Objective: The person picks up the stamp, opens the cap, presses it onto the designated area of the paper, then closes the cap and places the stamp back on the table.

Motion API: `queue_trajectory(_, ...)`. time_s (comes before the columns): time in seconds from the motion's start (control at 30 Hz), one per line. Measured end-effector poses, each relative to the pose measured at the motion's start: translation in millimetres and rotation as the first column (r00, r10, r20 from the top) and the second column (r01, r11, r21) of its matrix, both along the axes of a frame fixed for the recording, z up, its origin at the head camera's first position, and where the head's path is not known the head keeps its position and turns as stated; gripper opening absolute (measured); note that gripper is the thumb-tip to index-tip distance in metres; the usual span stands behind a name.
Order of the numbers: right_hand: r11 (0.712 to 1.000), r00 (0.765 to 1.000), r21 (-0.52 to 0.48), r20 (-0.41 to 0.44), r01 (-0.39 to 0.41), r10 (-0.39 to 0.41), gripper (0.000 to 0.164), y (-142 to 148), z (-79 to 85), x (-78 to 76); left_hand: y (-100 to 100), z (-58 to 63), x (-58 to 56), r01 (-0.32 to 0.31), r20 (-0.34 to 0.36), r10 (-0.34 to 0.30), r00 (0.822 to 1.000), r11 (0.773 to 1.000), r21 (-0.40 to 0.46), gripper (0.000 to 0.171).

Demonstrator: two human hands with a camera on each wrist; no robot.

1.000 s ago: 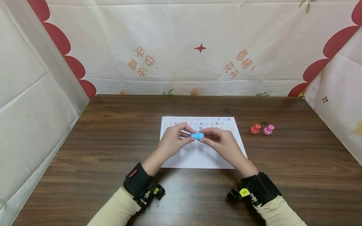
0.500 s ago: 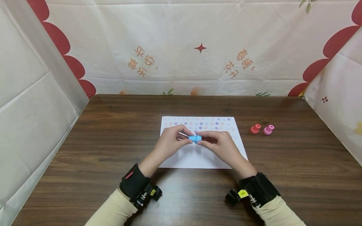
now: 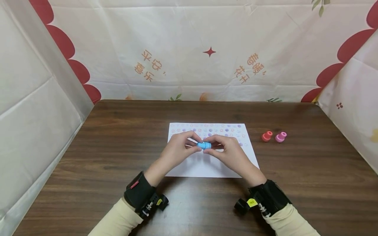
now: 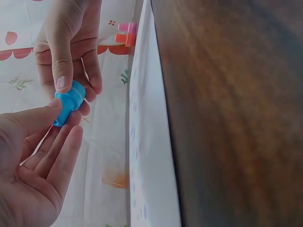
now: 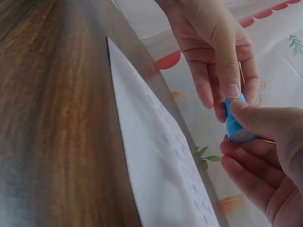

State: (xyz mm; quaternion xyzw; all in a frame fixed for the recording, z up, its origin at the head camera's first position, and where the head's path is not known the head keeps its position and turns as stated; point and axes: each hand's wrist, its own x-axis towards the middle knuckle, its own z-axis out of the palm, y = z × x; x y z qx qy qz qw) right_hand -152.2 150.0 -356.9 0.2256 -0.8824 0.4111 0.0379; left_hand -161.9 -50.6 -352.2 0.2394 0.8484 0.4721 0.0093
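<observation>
A small blue stamp (image 3: 203,145) is held level above the sheet of paper (image 3: 203,167), between both hands. Thumb and fingers of my left hand (image 3: 178,147) pinch its narrow handle end, on the left. My right hand (image 3: 228,151) grips the wider end with thumb and fingertips. In the right wrist view, the blue stamp (image 5: 234,124) shows a greyish round end face beside the right thumb. The left wrist view has the blue stamp (image 4: 70,101) between the two thumbs. Rows of small coloured prints cover the paper's far part; the hands hide some of them.
A red stamp (image 3: 266,136) and a pink stamp (image 3: 281,137) stand side by side on the brown table (image 3: 310,170), right of the paper. A white patterned cloth (image 3: 189,39) hangs behind the table's far edge.
Both hands have shifted slightly left and towards the person with the blue stamp. The right fingers have moved a little along its wider end. The red and pink stamps stay put.
</observation>
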Motion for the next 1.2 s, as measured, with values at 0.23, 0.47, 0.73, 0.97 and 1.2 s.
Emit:
queue_trajectory(0.23, 0.999, 0.997, 0.0, -0.056, 0.054, -0.054, 0.033, 13.6, 7.1, -7.2, -7.8, 10.9, -5.8, -0.018, -0.023, 0.019, 1.0, 1.0, 0.013, 0.026)
queue_trajectory(0.47, 0.987, 0.979, -0.006, -0.121, 0.163, -0.162, 0.031, 45.9, 11.5, -12.1, -34.7, 22.1, -12.0, -0.112, -0.024, 0.111, 0.994, 0.993, -0.024, 0.024)
queue_trajectory(0.73, 0.961, 0.941, -0.054, -0.194, 0.271, -0.276, 0.033, 79.5, 18.5, -14.6, -66.9, 26.3, -18.1, -0.186, -0.065, 0.182, 0.981, 0.98, -0.07, 0.021)
queue_trajectory(0.97, 0.92, 0.903, -0.091, -0.175, 0.382, -0.392, 0.035, 104.9, 19.4, -13.7, -91.3, 22.5, -19.6, -0.235, -0.103, 0.221, 0.97, 0.96, -0.153, 0.028)
queue_trajectory(1.2, 0.882, 0.867, -0.083, -0.162, 0.464, -0.471, 0.032, 123.6, 15.7, -9.5, -105.3, 22.3, -17.7, -0.275, -0.152, 0.24, 0.959, 0.921, -0.276, 0.035)
